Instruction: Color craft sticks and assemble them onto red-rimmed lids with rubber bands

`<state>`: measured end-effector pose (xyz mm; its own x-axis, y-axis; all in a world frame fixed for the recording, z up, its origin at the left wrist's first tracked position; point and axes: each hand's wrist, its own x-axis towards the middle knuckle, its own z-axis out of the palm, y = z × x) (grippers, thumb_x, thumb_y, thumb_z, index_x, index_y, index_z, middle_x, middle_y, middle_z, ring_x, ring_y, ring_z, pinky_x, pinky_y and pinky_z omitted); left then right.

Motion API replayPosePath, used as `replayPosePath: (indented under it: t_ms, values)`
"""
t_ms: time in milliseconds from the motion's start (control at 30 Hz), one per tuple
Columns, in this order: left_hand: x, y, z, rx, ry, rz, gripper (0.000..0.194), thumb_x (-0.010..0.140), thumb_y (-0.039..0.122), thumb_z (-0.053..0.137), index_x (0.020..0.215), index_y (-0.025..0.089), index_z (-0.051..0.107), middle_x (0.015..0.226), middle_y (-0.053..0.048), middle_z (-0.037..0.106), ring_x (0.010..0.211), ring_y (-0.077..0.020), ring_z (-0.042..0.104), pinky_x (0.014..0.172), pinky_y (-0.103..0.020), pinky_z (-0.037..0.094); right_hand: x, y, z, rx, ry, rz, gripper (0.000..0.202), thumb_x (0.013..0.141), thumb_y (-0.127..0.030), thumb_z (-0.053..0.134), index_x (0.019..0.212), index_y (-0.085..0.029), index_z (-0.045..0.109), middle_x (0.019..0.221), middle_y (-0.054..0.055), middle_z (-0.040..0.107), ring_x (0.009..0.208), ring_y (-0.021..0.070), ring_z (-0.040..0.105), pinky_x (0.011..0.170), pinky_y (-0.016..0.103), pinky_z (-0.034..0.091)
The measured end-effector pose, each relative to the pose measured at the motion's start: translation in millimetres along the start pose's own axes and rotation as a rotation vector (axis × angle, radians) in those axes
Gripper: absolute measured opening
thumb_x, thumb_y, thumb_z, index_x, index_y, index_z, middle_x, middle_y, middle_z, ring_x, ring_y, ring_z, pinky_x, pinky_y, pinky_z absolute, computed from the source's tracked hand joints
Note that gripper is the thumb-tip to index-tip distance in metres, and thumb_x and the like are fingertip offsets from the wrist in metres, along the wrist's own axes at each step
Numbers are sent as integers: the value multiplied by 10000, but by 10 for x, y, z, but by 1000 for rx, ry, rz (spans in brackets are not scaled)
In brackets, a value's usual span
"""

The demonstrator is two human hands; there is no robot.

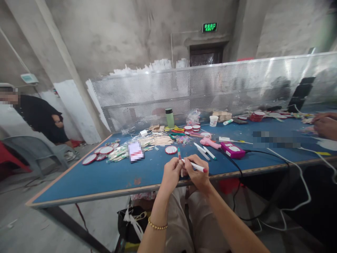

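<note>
Close to the table's front edge, my left hand (171, 172) pinches a narrow wooden craft stick (179, 153) upright, its top part coloured green and red. My right hand (200, 175) is closed around a white marker (195, 165) with a red end, and its tip meets or nearly meets the stick. Fingers hide the exact contact. Just beyond my hands lie more white markers (210, 153), one with a green end, and a round red-rimmed disc (171, 150).
Bare wooden sticks (162, 140), a green bottle (170, 118), a paper cup (213, 121) and a pink glue gun (210, 142) are on the blue table (105, 179). A magenta box (232, 150) trails cables rightward. Another person's hand (326, 124) is at right; a person (39, 116) leans at left.
</note>
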<state>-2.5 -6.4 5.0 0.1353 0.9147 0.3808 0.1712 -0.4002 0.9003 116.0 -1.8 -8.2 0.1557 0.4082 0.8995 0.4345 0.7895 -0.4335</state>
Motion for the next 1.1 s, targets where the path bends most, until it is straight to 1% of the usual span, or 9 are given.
replayPosePath:
  t_ms: [300, 533, 733, 933, 1100]
  values:
    - [2, -3, 4, 20, 16, 0, 295, 834, 404, 512, 642, 179, 515, 554, 38, 484, 582, -125, 450, 573, -235, 349, -8, 2, -2, -1, -17, 26, 212, 886, -206, 537, 685, -190, 602, 574, -14, 630, 470, 104, 573, 484, 219, 467]
    - [-3, 6, 1, 18, 15, 6, 299, 842, 406, 508, 651, 176, 518, 559, 37, 491, 580, -123, 442, 579, -238, 346, -11, -18, -5, 0, 11, 49, 211, 882, -197, 546, 678, -189, 600, 583, -11, 633, 473, 104, 577, 488, 219, 468]
    - [-1, 2, -2, 28, 9, 2, 288, 838, 403, 500, 664, 174, 521, 560, 35, 483, 587, -125, 436, 580, -236, 344, 13, -26, -8, -18, 3, -23, 213, 877, -180, 539, 673, -189, 599, 562, -17, 624, 467, 103, 583, 486, 213, 465]
    - [7, -9, 4, 36, 21, -2, 290, 812, 416, 511, 644, 180, 496, 579, 37, 449, 589, -122, 408, 570, -233, 326, 20, -34, -10, -14, -16, -21, 217, 880, -184, 533, 673, -192, 598, 549, -21, 615, 450, 100, 571, 472, 213, 457]
    - [6, -12, 9, 42, 23, -12, 317, 810, 459, 511, 661, 180, 513, 588, 39, 459, 588, -119, 409, 567, -234, 326, 12, -21, -6, -4, -33, -9, 211, 879, -190, 534, 678, -197, 599, 546, -25, 610, 447, 103, 569, 473, 219, 458]
